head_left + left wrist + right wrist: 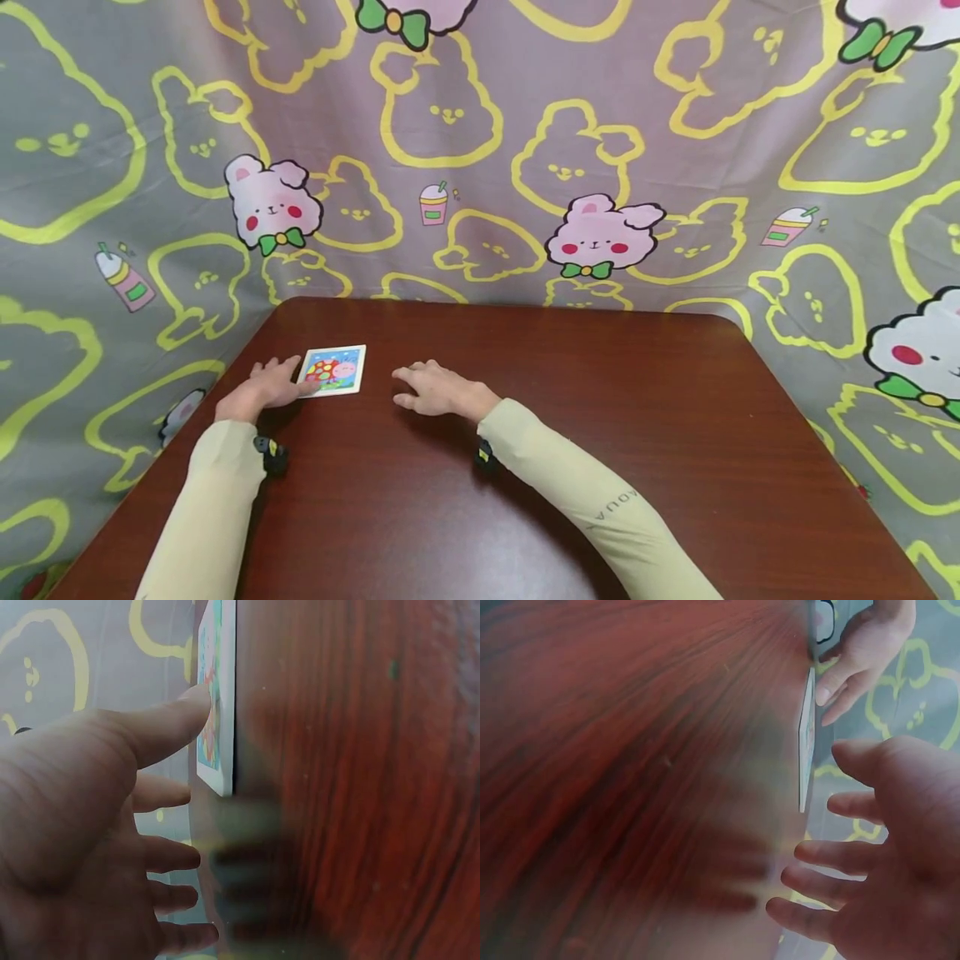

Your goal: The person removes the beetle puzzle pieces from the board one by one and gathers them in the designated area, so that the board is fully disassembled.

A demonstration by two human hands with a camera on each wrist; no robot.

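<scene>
A flat, white-bordered picture board (332, 371) lies on the left part of the table, showing a pink-faced cartoon ladybug on blue. At its left side is my left hand (272, 388), fingers spread. The thumb (180, 712) reaches over the near-left part of the picture in the left wrist view, while the other fingers extend past the board's corner. To the right of the board, apart from it, my right hand (437, 390) hovers low over the tabletop with loosely bent, separated fingers and nothing in them. From the right wrist, the board (806, 742) appears edge-on beyond the fingers.
The dark reddish-brown wooden table (525, 500) has rounded far corners. A grey cloth (480, 108) with yellow outlines and cartoon rabbits hangs behind it and along both sides. Each wrist wears a small black camera (272, 456) on a strap.
</scene>
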